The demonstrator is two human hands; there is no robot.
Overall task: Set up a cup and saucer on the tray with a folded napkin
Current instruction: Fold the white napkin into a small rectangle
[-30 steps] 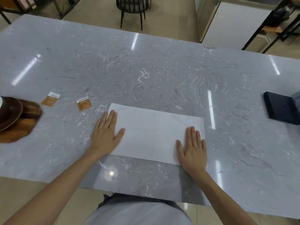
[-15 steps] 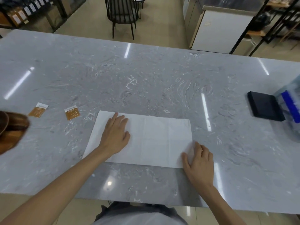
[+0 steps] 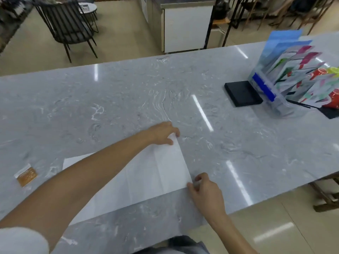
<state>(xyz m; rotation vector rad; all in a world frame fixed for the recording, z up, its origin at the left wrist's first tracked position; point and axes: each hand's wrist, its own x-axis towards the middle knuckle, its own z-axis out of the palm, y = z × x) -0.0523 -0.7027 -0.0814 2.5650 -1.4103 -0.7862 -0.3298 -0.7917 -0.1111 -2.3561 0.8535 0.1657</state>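
Here the left hand [image 3: 163, 133] and right hand [image 3: 203, 189] each seem to pinch a right-edge corner of the flat white napkin [image 3: 146, 178].

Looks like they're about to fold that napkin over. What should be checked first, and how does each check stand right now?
1. Left hand grips far right corner of napkin: ok.
2. Right hand pinches near right corner: ok.
3. Napkin flat on table: ok.
4. Packet clear of napkin: ok.
5. Tray, cup, saucer nearby: cannot tell, out of view.
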